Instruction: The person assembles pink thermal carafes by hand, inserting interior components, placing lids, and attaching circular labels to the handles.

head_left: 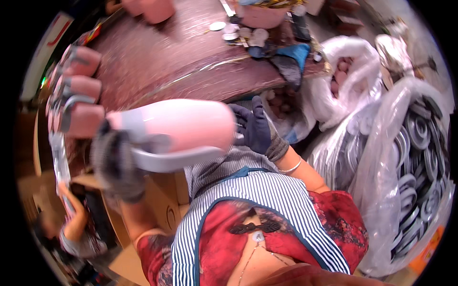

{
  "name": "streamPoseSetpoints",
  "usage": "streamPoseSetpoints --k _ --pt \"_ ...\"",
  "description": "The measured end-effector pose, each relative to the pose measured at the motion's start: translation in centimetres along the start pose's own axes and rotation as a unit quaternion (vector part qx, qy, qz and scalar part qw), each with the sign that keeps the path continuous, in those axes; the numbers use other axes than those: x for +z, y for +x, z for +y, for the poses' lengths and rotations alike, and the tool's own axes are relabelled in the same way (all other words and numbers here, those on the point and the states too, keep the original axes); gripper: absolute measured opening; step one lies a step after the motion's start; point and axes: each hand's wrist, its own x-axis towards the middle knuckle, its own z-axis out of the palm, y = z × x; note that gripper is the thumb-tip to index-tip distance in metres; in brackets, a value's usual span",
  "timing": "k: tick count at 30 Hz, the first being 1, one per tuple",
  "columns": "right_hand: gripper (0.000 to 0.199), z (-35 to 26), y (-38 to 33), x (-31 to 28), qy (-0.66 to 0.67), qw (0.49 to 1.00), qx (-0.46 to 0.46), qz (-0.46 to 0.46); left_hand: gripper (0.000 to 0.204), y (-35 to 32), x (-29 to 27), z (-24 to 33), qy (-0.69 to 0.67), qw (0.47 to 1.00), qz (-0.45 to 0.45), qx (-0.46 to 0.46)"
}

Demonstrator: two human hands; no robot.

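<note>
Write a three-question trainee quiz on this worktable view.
1. True or false: both hands wear gloves.
2. What does the left hand grip on the pink cup? A) its grey handle B) its base C) a lid
3. What fills the clear bag on the person's right?

Key:
1. True; the right hand wears a dark glove, the left a grey one.
2. A
3. Grey curved handle parts.

pink bottle (179, 125) w/ grey handle — lying sideways | gripped between left hand (114, 164) at handle end and right hand (253, 128) at base — off the table
</note>
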Motion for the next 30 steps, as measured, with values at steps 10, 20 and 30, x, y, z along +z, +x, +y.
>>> streamPoseSetpoints --k 10,20,30 --pt "0.037 -1.0 -4.2 -36.1 -0.099 0.880 -0.176 0.429 0.036 0.1 9.4 -36.2 0.349 0.917 -0.166 0.095" --pt "0.041 -2.7 8.6 -41.8 -0.619 0.614 0.011 0.490 0.068 7.8 9.3 -38.2 0.247 0.844 -0.477 0.014" --pt "0.045 -5.4 12.9 -41.3 -0.680 0.546 0.085 0.482 0.052 25.3 33.2 -37.0 -0.441 0.823 0.001 -0.358"
